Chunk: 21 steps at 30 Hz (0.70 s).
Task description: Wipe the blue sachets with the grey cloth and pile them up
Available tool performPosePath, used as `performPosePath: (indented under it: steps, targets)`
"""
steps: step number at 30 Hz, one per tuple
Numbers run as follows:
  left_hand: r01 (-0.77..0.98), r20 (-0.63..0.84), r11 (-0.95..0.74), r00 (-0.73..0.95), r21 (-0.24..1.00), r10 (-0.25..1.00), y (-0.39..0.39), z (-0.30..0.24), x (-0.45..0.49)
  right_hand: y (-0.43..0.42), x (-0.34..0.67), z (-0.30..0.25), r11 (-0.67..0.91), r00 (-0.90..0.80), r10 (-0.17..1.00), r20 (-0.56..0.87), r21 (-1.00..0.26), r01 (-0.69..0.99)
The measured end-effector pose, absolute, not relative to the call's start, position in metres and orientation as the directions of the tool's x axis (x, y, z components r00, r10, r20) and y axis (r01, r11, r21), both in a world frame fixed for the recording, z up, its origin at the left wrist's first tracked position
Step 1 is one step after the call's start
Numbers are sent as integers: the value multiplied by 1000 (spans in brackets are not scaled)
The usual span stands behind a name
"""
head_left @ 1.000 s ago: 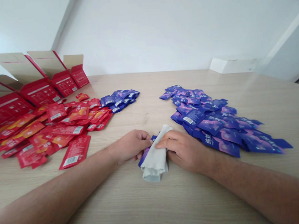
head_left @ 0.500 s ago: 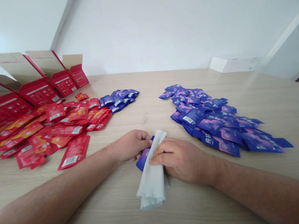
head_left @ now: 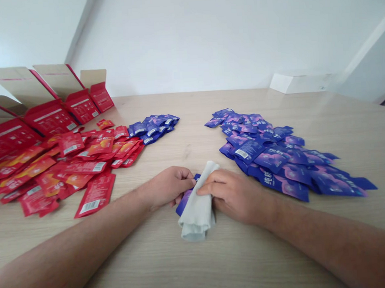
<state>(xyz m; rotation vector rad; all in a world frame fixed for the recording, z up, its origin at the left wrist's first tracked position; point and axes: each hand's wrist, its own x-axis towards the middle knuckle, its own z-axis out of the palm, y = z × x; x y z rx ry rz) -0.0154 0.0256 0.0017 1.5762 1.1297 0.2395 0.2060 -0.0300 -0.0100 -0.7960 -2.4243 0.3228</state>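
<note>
- Wooden table [head_left: 200, 265], pale and grained, lies under both forearms and carries everything else.
- Red cartons [head_left: 50, 115] stand with their flaps raised far out to the left of the left hand, at the table's back edge.
- Red sachets [head_left: 66, 164] lie in a loose, overlapping spread to the left of the left hand, in front of the cartons; the nearest one lies close beside the left forearm.
- Large blue heap [head_left: 278, 156] of sachets runs from beyond the right hand out past its right side; its near edge lies just beside the right hand's knuckles.
- White box [head_left: 298, 83], flat and low, sits far beyond the right hand against the wall.
- Small blue pile [head_left: 154, 126] sits well beyond the left hand, touching the far right edge of the red spread.
- Left hand [head_left: 167, 187] is curled, its fingertips and thumb pinching the left edge of a single sachet between the two hands.
- Right hand [head_left: 236, 193] is closed around a cloth, fingers on top and pressing it down onto that sachet.
- White cloth [head_left: 196, 213], folded and bunched, lies between the hands; one end sticks up past the right fingertips, and the other rests on the table nearer the body.
- Blue sachet [head_left: 184, 201] lies mostly under the cloth; only its left strip shows, beside the left fingers.
</note>
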Motion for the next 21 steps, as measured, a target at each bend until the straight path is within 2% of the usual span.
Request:
performPosePath:
  steps: [3,7,12,18,21]
  targets:
    - [535,-413,91,520,840,748,25,3,-15,-29,207,-10,779,-646,626,437,-395,488]
    - [527,-403,80,533,846,744,26,2,-15,-32,204,-10,845,-728,530,435,-347,407]
    - [527,-406,89,524,845,749,26,1,-16,-29,207,-10,768,-644,639,421,-402,499]
    - [542,-402,67,529,838,747,25,2,-16,-32,205,-10,836,-728,542,421,-356,416]
    - [535,-402,78,522,841,752,26,1,-16,-30,207,-11,790,-674,610,418,-384,477]
